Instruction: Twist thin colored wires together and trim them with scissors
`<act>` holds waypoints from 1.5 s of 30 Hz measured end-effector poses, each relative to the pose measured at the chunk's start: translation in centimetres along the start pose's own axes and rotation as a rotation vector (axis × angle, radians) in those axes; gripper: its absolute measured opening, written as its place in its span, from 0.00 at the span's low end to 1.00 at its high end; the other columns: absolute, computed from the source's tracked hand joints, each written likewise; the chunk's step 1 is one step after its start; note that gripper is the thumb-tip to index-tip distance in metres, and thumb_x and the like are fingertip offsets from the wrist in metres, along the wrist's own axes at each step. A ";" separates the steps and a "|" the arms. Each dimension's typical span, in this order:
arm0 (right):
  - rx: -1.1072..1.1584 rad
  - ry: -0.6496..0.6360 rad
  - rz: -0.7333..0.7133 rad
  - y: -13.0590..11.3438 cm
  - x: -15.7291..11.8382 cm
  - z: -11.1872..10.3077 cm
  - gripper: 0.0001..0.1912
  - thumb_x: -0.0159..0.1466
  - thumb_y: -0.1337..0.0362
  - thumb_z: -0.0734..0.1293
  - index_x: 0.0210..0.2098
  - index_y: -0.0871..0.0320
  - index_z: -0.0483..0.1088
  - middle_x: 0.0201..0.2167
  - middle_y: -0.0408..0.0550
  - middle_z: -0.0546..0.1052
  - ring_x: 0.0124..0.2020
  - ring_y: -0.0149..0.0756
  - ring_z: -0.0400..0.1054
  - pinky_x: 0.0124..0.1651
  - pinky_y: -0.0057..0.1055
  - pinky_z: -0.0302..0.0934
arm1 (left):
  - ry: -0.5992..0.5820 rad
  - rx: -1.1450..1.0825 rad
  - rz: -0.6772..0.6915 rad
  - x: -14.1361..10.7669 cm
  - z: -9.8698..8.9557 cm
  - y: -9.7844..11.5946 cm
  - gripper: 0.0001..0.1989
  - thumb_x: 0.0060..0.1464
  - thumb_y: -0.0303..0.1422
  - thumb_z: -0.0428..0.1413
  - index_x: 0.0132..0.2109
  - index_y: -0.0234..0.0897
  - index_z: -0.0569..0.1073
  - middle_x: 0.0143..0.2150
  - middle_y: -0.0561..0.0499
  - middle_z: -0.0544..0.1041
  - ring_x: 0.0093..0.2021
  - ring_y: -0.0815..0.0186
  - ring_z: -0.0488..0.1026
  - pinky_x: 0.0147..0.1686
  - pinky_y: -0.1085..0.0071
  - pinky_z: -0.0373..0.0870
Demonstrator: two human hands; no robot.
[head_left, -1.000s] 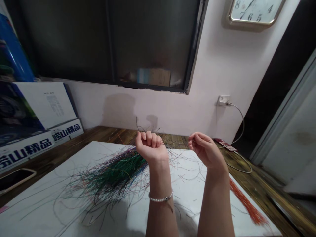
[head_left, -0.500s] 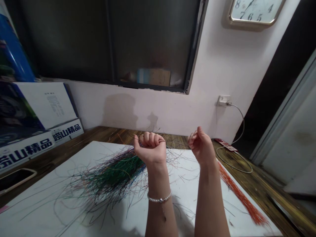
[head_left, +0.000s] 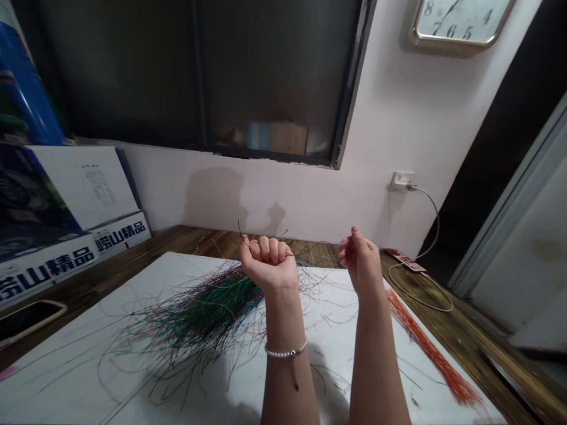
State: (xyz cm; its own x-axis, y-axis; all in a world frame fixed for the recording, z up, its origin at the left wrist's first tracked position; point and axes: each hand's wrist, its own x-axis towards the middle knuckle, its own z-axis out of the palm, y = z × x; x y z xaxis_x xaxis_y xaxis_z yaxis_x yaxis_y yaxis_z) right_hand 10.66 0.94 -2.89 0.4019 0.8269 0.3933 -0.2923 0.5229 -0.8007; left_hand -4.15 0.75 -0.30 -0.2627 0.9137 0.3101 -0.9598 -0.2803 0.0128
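My left hand (head_left: 270, 262), with a beaded bracelet at the wrist, is closed around a thin dark wire (head_left: 313, 249). One end of the wire pokes up past the thumb side, and the rest runs right toward my right hand (head_left: 359, 257). That hand pinches the wire's far part between thumb and fingers. Beneath and left of my left hand, a tangled bundle of green and dark wires (head_left: 212, 307) lies on a white board (head_left: 177, 262). A bundle of orange wires (head_left: 429, 348) lies along the board's right edge.
Boxes (head_left: 97, 189) stand at the left, with a phone (head_left: 31, 321) in front of them. Behind the wooden table (head_left: 190, 235) is a wall with a window. A white cable (head_left: 438, 227) runs from the wall socket (head_left: 402, 181) to a red item (head_left: 405, 260) at the right.
My right hand has turned slightly, and the wire now shows stretched between both hands. A wire end stands up above my left hand's thumb side.
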 end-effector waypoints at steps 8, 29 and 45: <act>0.217 0.378 -0.196 -1.5 -0.1 -1.2 0.07 0.55 0.60 0.62 0.24 0.55 0.63 0.19 0.38 0.65 0.14 0.22 0.49 0.15 0.25 0.40 | 0.005 0.047 0.072 -0.1 0.4 0.1 0.26 0.60 0.32 0.45 0.21 0.35 0.37 0.15 0.58 0.39 0.15 0.74 0.37 0.14 0.74 0.38; -0.240 -0.170 -0.266 -4.6 -4.3 4.0 0.07 0.55 0.64 0.70 0.35 0.55 0.75 0.28 0.44 0.75 0.23 0.26 0.65 0.24 0.25 0.61 | -0.451 0.679 -0.417 -1.5 1.2 -2.1 0.24 0.52 0.38 0.56 0.19 0.37 0.51 0.17 0.61 0.44 0.16 0.78 0.38 0.16 0.75 0.35; -0.324 0.010 -0.482 -4.3 -3.5 2.8 0.02 0.55 0.67 0.70 0.26 0.55 0.75 0.25 0.44 0.75 0.28 0.31 0.67 0.31 0.29 0.60 | -0.490 0.820 -0.389 -2.1 1.8 -1.9 0.26 0.54 0.37 0.54 0.17 0.37 0.49 0.15 0.60 0.46 0.15 0.78 0.40 0.16 0.74 0.36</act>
State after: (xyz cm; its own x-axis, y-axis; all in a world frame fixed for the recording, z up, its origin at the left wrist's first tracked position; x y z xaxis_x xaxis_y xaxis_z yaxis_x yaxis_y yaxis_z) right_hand 8.12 -3.58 0.44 0.4326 0.5086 0.7444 0.2057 0.7483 -0.6307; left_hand -1.59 -1.14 0.73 0.2969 0.8153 0.4972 -0.5593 -0.2736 0.7825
